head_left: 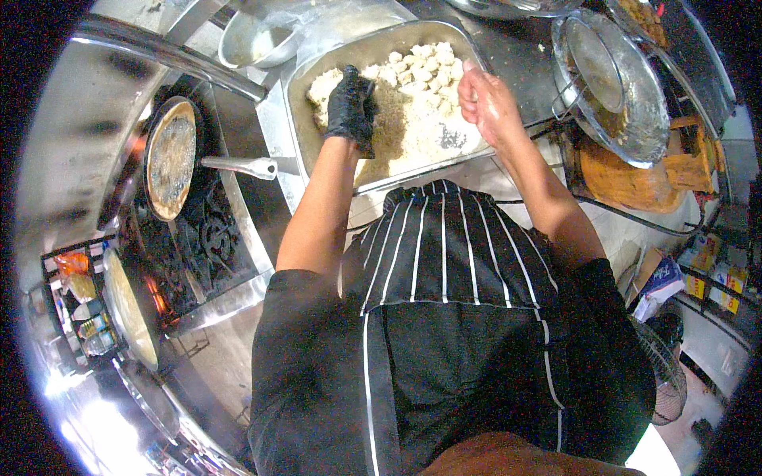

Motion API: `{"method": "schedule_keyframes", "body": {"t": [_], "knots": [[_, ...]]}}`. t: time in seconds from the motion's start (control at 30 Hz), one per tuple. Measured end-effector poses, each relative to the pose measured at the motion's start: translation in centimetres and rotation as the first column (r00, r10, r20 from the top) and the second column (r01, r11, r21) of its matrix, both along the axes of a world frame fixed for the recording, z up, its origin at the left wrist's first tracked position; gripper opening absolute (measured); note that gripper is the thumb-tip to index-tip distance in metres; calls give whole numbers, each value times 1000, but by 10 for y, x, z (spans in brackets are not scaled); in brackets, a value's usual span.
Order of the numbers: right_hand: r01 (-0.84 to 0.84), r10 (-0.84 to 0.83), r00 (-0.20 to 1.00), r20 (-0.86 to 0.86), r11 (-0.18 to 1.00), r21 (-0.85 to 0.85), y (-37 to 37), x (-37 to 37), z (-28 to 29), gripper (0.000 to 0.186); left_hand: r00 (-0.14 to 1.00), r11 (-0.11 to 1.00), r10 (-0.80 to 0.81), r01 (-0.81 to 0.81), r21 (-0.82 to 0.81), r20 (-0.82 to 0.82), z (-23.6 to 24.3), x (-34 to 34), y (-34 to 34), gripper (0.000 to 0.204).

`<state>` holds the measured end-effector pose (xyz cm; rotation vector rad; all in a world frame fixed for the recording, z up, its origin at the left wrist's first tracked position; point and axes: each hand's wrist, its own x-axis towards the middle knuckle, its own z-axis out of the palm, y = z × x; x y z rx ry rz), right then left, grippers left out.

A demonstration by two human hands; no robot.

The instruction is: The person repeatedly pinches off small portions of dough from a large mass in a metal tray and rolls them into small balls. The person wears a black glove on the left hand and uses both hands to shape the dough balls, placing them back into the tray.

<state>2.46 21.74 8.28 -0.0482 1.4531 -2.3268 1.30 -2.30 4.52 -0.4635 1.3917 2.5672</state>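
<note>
A deep metal tray (384, 179) in front of me holds pale crumbs (421, 135), with a pile of coated lumps (429, 67) toward its far right. My left hand (351, 107), in a black glove, is over the crumbs in the tray's left part. Its fingers blend into dark shapes, so I cannot make out their pose or anything in them. At the right rim, my bare right hand (486, 107) has its fingers curled over the tray's edge, thumb up. A dark speckled patch (452, 136) shows in the crumbs near that hand.
On the stove to the left, a pan (172, 159) of bubbling oil has its handle (242, 165) pointing at me. Flames burn beside another large pan (131, 309). A metal bowl (258, 40) stands behind the tray. A basin with a strainer (611, 87) sits right, above a wooden board (627, 174).
</note>
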Motion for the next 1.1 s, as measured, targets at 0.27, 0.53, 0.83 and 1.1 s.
{"method": "schedule_keyframes", "body": {"t": [0.27,0.53,0.83,1.1], "knots": [[-28,27,999,-26,999,-21,-9,1,-3,12,1000,982,-14,10,188,19,15,0,17,27],[16,-20,999,47,997,74,-8,3,0,26,968,974,-223,226,21,-113,26,10,23,31],[114,-121,991,50,986,123,-12,8,10,41,997,971,-63,72,-229,47,26,8,24,37],[75,-105,991,87,952,298,-16,9,13,31,995,954,96,-89,-287,10,22,12,25,34]]}}
